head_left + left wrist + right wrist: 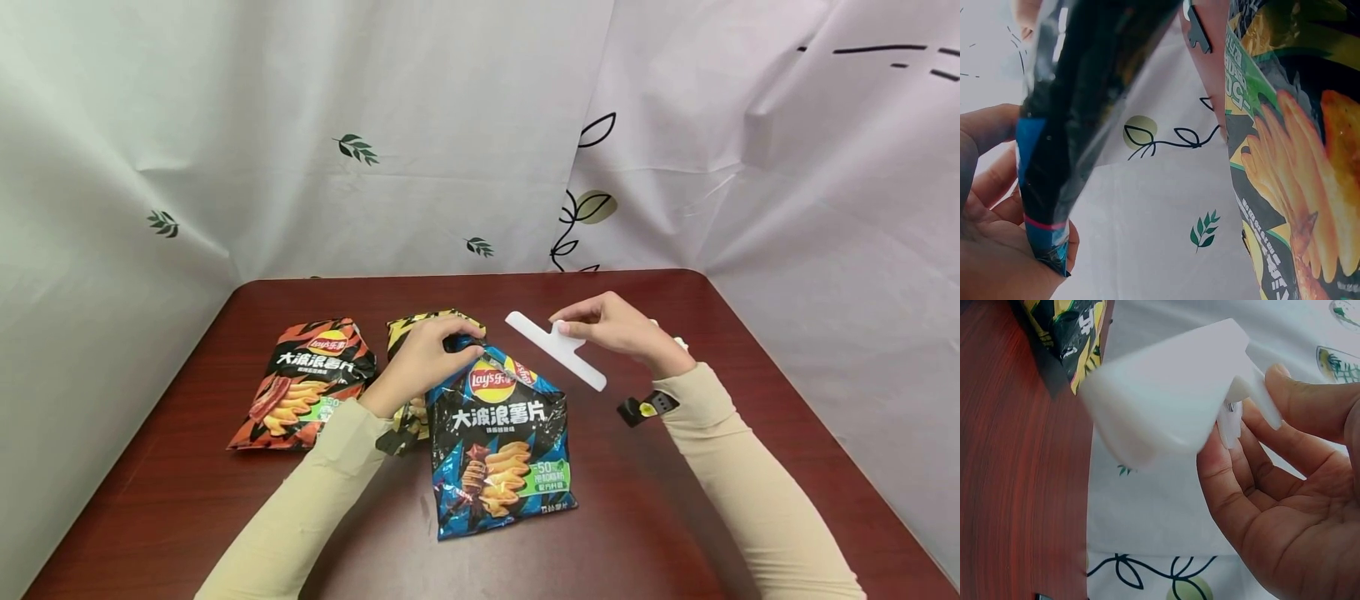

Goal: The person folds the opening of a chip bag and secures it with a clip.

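A blue Lay's chip bag (pixel 498 442) lies on the dark red table (pixel 660 500) in front of me. My left hand (pixel 423 360) pinches its gathered top (pixel 1047 206) and lifts that end. To the right, my right hand (pixel 615 327) holds a long white bag clip (pixel 557 350) by its handle tabs, just above the table. In the right wrist view the white clip (pixel 1166 394) is pinched between thumb and fingers (pixel 1235 487).
An orange-red Lay's bag (pixel 307 383) lies flat at the left. A yellow-and-black bag (pixel 420 333) is partly hidden behind my left hand. White curtains (pixel 450 125) with leaf prints close in the table on three sides.
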`<state>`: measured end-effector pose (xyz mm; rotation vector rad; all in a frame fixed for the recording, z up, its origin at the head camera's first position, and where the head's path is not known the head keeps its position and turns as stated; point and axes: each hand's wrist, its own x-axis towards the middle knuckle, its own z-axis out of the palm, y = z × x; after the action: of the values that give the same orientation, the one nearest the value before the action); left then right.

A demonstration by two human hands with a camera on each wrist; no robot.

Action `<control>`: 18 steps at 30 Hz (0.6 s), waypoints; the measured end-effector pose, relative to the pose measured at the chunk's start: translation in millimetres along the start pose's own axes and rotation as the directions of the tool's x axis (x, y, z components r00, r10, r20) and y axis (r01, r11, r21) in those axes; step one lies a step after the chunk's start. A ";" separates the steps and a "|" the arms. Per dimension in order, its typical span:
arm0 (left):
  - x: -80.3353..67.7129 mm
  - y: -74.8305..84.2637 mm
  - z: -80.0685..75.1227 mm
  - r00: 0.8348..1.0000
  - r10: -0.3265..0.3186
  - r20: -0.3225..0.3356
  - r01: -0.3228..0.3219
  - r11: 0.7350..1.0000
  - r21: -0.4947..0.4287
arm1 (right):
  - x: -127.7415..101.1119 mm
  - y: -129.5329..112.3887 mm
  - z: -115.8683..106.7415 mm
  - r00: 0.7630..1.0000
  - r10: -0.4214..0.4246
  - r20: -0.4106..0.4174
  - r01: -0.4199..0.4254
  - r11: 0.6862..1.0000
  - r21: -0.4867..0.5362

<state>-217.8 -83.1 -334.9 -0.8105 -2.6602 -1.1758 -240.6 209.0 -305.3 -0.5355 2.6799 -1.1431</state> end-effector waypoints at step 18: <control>-0.5 3.0 -0.9 0.999 -0.047 0.006 0.047 0.999 0.007 | 1.5 -9.2 10.2 0.999 -0.028 0.022 0.028 1.000 0.005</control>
<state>-215.9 -82.3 -332.5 -0.7551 -2.7008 -1.1760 -236.5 195.7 -305.8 -0.5835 2.6586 -1.1431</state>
